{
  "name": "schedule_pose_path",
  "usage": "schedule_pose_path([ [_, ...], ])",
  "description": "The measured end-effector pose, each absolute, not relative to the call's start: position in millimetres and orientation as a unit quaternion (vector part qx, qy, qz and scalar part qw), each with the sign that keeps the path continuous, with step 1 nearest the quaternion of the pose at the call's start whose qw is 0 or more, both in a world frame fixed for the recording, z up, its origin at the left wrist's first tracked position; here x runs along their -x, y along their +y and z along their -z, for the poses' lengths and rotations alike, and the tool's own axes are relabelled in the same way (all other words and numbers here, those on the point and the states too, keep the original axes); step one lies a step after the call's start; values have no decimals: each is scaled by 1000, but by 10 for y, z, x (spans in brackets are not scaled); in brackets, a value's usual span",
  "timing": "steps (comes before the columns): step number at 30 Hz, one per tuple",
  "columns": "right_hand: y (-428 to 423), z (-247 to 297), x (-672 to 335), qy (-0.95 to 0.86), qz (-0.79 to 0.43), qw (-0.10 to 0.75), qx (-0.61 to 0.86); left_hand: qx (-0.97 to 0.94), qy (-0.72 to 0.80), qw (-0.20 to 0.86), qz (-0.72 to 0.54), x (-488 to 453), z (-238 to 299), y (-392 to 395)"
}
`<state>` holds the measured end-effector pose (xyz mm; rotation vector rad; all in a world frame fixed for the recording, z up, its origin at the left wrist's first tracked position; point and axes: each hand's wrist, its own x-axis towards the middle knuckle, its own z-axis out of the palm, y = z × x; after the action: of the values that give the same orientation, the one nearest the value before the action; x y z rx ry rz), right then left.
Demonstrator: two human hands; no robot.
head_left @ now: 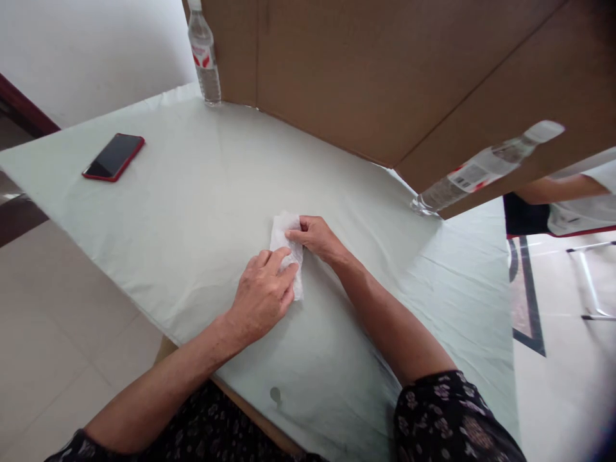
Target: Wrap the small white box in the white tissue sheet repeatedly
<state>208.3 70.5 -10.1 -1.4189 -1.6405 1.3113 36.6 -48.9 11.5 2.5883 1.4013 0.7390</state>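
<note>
A folded white tissue [287, 224] lies flat on the pale green tablecloth, with quilted texture showing at its ends. My right hand [315, 236] pinches its upper right edge, thumb on top and the other fingers curled at the side. Over the tissue's lower left part rests my left hand [262, 289], palm down. Its index finger and thumb are stretched out and apart on the paper, while the remaining fingers bend beneath the hand, partly hidden. Both hands touch the same tissue, close together.
A cardboard panel [327, 70] stands across the back of the table [192, 192]. One water bottle [205, 58] stands at its left, another bottle [481, 170] at its right. A red-cased phone [114, 157] lies at the left. Another person's arm [563, 189] shows at the right.
</note>
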Motion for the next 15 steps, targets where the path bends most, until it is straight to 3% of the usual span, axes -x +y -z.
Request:
schedule_pose_path([
  [5, 661, 31, -2038, -589, -519, 335, 520, -869, 451, 11, -205, -386, -145, -515],
  [15, 394, -155, -1929, -556, -588, 401, 430, -824, 490, 98, -269, -355, -68, -470],
])
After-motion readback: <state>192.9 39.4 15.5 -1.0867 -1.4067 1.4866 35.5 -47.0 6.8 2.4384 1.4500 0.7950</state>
